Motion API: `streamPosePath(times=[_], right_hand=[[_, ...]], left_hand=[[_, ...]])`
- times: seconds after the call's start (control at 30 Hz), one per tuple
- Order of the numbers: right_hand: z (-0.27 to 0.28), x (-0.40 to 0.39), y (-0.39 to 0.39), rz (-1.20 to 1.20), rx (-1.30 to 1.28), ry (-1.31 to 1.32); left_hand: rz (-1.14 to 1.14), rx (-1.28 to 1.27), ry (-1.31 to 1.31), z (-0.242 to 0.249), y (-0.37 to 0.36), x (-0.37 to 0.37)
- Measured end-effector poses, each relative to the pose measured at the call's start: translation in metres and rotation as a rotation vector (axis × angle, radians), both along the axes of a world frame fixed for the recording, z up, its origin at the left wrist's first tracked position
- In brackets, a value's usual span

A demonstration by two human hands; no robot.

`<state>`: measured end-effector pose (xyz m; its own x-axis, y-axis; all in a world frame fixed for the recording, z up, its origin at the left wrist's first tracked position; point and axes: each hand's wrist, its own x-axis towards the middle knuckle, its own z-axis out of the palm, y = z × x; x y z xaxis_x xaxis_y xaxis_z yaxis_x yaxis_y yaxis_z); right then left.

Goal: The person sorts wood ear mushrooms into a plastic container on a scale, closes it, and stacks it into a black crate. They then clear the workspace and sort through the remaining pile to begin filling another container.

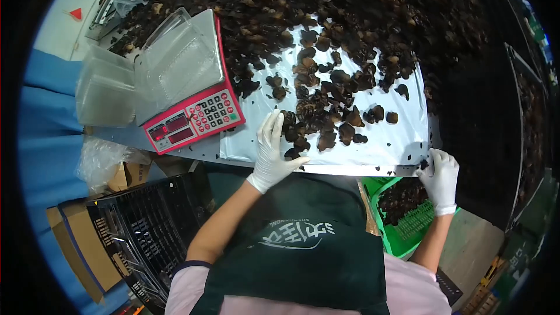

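Raking the dried wood ear mushrooms (318,122) along the white sheet (385,140) with left-hand (271,154) fingers spread flat, right hand (440,178) curled at the tabletop edge, I judge strays could fall beside the green crate (402,221).

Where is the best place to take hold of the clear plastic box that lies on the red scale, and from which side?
Probably by the raised, open lid edge of the clear plastic box, coming from the upper left. That thin rim stands free above the red scale, so fingers can pinch it. The near side lies flat over the keypad, and dried mushrooms crowd the right side.
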<state>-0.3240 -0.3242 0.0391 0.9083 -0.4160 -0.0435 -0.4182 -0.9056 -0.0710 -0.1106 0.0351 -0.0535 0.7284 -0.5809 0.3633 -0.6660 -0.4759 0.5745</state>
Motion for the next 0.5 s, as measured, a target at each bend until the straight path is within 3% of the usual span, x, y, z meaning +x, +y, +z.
streamPosePath(times=[0.07,0.2,0.3,0.43,0.5], right_hand=[[-0.015,-0.004,0.021,-0.04,0.157,-0.192],[-0.042,0.06,0.1,0.149,0.465,-0.188],[-0.074,0.121,0.114,0.437,0.27,-0.255],[-0.084,0.198,0.079,0.463,0.113,-0.344],[-0.083,0.222,0.061,0.427,0.198,-0.373]], left_hand=[[-0.04,0.015,0.014,0.0,0.002,0.005],[-0.224,0.211,-0.031,0.012,-0.02,0.025],[-0.433,0.324,-0.237,0.016,-0.048,0.055],[-0.33,0.405,-0.294,0.015,-0.07,0.115],[-0.229,0.466,-0.273,0.019,-0.078,0.143]])
